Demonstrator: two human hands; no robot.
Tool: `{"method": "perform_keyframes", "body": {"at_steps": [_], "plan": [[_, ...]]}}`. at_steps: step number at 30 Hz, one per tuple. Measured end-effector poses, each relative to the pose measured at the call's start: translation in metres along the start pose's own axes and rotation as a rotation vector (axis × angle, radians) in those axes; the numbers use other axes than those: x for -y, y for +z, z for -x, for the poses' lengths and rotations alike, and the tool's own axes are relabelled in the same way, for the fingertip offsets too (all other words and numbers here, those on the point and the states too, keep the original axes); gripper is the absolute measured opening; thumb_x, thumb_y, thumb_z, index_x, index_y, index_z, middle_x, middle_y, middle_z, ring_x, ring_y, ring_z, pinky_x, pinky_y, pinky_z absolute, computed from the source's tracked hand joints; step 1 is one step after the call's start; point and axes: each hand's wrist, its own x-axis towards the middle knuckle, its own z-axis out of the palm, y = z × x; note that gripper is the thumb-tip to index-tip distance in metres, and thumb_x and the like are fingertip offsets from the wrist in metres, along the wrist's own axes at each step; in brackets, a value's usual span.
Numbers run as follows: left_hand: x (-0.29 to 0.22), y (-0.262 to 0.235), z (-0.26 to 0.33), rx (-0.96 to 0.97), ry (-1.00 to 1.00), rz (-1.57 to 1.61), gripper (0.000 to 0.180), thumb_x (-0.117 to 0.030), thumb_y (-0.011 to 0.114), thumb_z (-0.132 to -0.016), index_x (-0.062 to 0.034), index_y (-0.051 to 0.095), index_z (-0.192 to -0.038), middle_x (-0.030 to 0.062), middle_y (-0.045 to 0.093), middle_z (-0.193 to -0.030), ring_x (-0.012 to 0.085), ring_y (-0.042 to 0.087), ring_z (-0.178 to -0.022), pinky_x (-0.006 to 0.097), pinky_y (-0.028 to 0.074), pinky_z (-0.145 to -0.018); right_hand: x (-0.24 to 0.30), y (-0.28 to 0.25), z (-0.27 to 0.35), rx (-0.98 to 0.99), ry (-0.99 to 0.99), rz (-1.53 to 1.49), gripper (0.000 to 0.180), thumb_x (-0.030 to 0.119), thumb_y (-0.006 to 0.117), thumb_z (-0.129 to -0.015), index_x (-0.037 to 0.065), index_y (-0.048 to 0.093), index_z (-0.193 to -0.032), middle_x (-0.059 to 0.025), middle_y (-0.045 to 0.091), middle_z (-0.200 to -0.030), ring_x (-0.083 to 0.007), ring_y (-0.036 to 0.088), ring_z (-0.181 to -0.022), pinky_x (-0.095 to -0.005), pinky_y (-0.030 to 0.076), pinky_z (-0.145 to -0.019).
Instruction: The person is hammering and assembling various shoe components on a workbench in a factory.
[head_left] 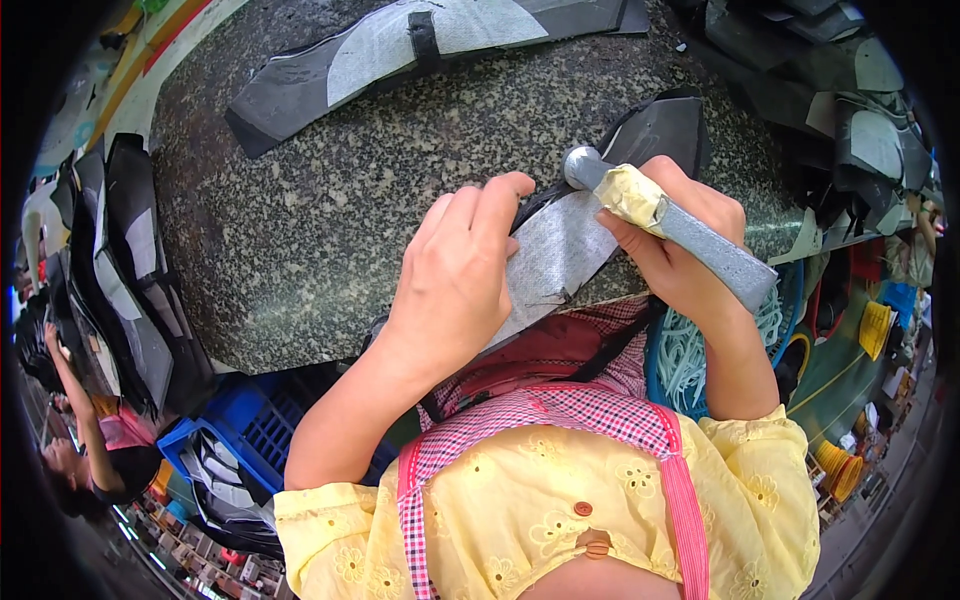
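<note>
Head view, bench entry: one granite slab [330,215], speckled and dark, apparently chosen as a hard base. Item, one black piece with a pale fabric patch [560,255], lying at the slab's near edge between the two hands, its near end reaching toward the wearer's apron [540,400], likely set there for short reach. Item, left hand [455,255], fingers together and bent at the piece's left edge, thumb just below them beside the patch; from where I stand I cannot tell whether they pinch the edge or merely rest, though the placing would suit steadying. Item, right hand [690,235], fingers closed about a hammer [632,195], the grip itself hidden; the thumb tip is at the patch, its pressure not readable. The hammer's round face points away to the upper left and its flat grey end lies back over the wrist, seemingly so the tool stays in the palm while the fingertips handle the piece. Item, a similar piece [490,25] across the far edge, apart from the hands. Item, dark stacks at left [120,270] and right [880,140], presumably kept within reach. Item, a blue basket of pale strips [685,350], beside the right forearm.
</note>
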Motion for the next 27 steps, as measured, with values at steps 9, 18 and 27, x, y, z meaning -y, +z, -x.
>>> {"method": "perform_keyframes", "body": {"at_steps": [9,18,27], "plan": [[0.005,-0.005,-0.002,0.086,0.124,0.010,0.043,0.007,0.058,-0.074,-0.0027,0.053,-0.116,0.0139,0.055,-0.087,0.0322,0.057,-0.085,0.041,0.048,-0.076,0.000,0.000,-0.001,-0.004,0.006,0.005,0.029,0.031,0.074,-0.079,0.010,0.054,-0.080,-0.0087,0.059,-0.064,-0.0277,0.062,-0.057,-0.0348,0.046,-0.048],[0.006,-0.004,-0.004,0.185,0.226,-0.152,0.034,0.006,0.059,-0.072,-0.0044,0.054,-0.105,0.0110,0.052,-0.080,0.0300,0.053,-0.079,0.040,0.046,-0.071,0.002,0.001,-0.003,0.002,-0.007,0.000,0.028,0.029,0.075,-0.077,0.010,0.053,-0.080,-0.0088,0.057,-0.063,-0.0279,0.061,-0.057,-0.0352,0.045,-0.047],[0.018,-0.024,0.015,0.270,0.223,-0.239,0.024,-0.006,0.063,-0.078,-0.0047,0.056,-0.101,0.0108,0.055,-0.083,0.0284,0.053,-0.075,0.038,0.045,-0.067,0.001,0.002,-0.002,-0.001,-0.030,-0.003,0.027,0.026,0.075,-0.075,0.011,0.052,-0.080,-0.0083,0.057,-0.063,-0.0280,0.061,-0.057,-0.0358,0.046,-0.048]]}}
